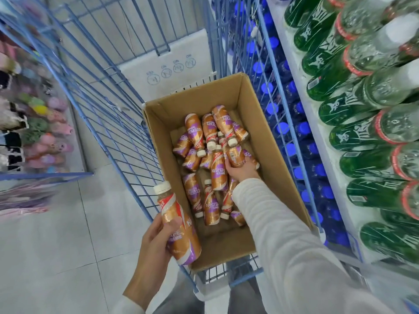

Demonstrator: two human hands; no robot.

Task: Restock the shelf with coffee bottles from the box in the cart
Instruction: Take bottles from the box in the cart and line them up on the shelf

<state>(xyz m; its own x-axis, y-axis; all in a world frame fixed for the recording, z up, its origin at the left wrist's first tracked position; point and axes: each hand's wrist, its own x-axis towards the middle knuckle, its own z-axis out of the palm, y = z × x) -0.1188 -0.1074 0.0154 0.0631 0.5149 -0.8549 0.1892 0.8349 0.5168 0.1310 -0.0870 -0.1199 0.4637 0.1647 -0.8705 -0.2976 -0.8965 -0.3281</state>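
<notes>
An open cardboard box sits in the blue wire cart. Orange-and-purple coffee bottles with white caps lie jumbled on its floor. The left hand holds one bottle above the near-left corner; the right hand grips a second bottle inside.

One cardboard box sits in one blue wire cart. About fourteen loose coffee bottles can be picked out in the box. They overlap, so the exact number cannot be told. Roughly ten crowd toward its far end and four lie toward its near end. The right hand grips one of the far group. The left hand holds one more coffee bottle at the box's near left corner. That makes two hands and two bottles held.

One white carton stands beyond the box's far edge. The shelf shows at least nine green bottles, and the blue-capped bottles are too many to count.
</notes>
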